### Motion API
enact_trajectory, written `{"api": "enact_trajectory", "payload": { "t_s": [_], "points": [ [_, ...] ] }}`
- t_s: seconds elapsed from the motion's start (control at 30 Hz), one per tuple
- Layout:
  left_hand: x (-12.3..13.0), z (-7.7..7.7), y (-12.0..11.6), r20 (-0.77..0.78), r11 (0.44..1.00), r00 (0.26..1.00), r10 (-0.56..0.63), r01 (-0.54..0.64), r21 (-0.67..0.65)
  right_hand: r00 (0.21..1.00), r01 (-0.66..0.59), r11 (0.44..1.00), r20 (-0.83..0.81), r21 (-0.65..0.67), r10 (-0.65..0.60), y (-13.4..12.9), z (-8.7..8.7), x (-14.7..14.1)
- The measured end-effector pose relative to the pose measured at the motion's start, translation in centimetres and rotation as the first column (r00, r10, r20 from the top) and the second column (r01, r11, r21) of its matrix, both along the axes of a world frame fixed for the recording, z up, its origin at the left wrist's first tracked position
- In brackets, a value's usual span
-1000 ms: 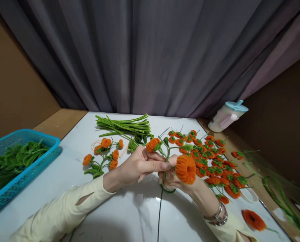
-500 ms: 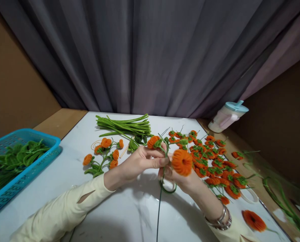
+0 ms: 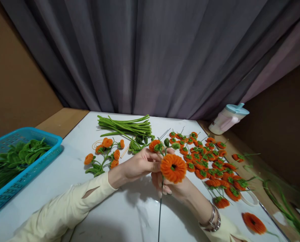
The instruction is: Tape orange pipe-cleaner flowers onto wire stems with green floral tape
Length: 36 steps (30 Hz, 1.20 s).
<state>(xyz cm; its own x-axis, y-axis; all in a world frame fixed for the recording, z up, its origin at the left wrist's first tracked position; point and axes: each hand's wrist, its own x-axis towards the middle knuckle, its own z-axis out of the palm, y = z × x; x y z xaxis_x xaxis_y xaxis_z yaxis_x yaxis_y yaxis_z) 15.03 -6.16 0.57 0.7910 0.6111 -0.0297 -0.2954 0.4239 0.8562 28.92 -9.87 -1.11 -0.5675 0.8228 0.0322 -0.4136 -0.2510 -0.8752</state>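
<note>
My left hand (image 3: 142, 164) pinches the green stem of a fuzzy pipe-cleaner flower spray between thumb and fingers. The spray carries a large orange flower (image 3: 173, 168) facing me, a smaller orange flower (image 3: 154, 145) and a green bud (image 3: 176, 146). Behind and below the large flower, my right hand (image 3: 176, 188) curls its fingers round the same stem; the bloom hides part of its grip. From there a long dark wire stem (image 3: 160, 211) runs down toward me. Left of my hands lies another spray of orange flowers (image 3: 107, 143) with green leaves.
Many small orange flowers (image 3: 202, 164) on wires spread over the right side of the white table. Green stems (image 3: 126, 126) are bundled at the back. At left stands a blue basket (image 3: 55, 143) of green leaves; a lidded cup (image 3: 225, 119) stands at the back right.
The large flower has moved left and now faces me more squarely. My right hand has shifted left and lower. A green ring by its fingers no longer shows.
</note>
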Motion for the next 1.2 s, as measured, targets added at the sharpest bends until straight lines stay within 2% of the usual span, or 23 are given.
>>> {"api": "enact_trajectory", "payload": {
  "t_s": [0.1, 0.2, 0.3, 0.47, 0.57, 0.63, 0.77, 0.9, 0.97, 1.0, 1.03, 1.13, 1.2],
  "points": [
    [0.2, 0.2, 0.0, 0.007, 1.000, 1.000, 0.027, -0.027, 0.007, 0.998, -0.032, 0.999, -0.057, -0.031, 0.031, -0.2, -0.7, -0.3],
    [0.4, 0.6, 0.0, 0.047, 0.994, 0.996, 0.075, -0.078, 0.077, 0.993, -0.078, 0.995, -0.100, -0.068, 0.070, -0.5, -1.0, -0.5],
    [0.4, 0.7, 0.1, 0.053, 0.994, 0.998, 0.040, -0.045, 0.104, 0.989, -0.095, 0.991, -0.124, -0.098, 0.083, -0.7, -1.0, -0.7],
    [0.4, 0.2, 0.2, 0.041, 0.994, 0.998, 0.044, -0.047, 0.096, 0.991, -0.060, 0.991, -0.126, -0.124, 0.044, -1.0, -0.4, -0.9],
    [0.2, 0.4, 0.4, 0.032, 0.991, 0.999, 0.039, -0.043, 0.127, 0.994, -0.017, 0.992, -0.112, -0.128, 0.003, -1.1, 0.4, -0.8],
    [0.0, 0.9, 0.7, -0.030, 0.986, 1.000, 0.001, 0.004, 0.169, 0.996, 0.037, 0.992, -0.077, -0.121, -0.046, -1.2, 1.0, -0.8],
    [-1.0, 2.4, 1.6, -0.250, 0.958, 0.967, -0.052, 0.119, 0.261, 0.990, 0.143, 0.987, 0.022, -0.074, -0.142, -1.3, 1.6, -0.6],
    [-3.2, 4.2, 3.0, -0.408, 0.870, 0.911, -0.069, 0.255, 0.422, 0.986, 0.142, 0.990, 0.089, -0.004, -0.141, -1.6, 2.1, -0.3],
    [-4.6, 5.3, 3.5, -0.506, 0.824, 0.859, -0.075, 0.340, 0.454, 0.978, 0.162, 0.986, 0.125, 0.035, -0.165, -1.9, 2.6, -0.3],
    [-5.2, 5.8, 3.7, -0.547, 0.819, 0.834, -0.064, 0.358, 0.449, 0.971, 0.183, 0.982, 0.144, 0.053, -0.189, -2.1, 3.0, -0.3],
    [-5.7, 6.3, 3.7, -0.567, 0.829, 0.823, -0.036, 0.341, 0.443, 0.961, 0.209, 0.975, 0.167, 0.072, -0.219, -2.3, 3.3, -0.4],
    [-6.7, 7.8, 3.0, -0.510, 0.895, 0.855, 0.095, 0.151, 0.419, 0.905, 0.298, 0.947, 0.280, 0.123, -0.321, -3.0, 4.4, -0.5],
    [-6.8, 8.4, 2.2, -0.445, 0.929, 0.891, 0.085, 0.090, 0.358, 0.851, 0.340, 0.927, 0.369, 0.157, -0.375, -3.4, 5.0, -0.6]
  ]
}}
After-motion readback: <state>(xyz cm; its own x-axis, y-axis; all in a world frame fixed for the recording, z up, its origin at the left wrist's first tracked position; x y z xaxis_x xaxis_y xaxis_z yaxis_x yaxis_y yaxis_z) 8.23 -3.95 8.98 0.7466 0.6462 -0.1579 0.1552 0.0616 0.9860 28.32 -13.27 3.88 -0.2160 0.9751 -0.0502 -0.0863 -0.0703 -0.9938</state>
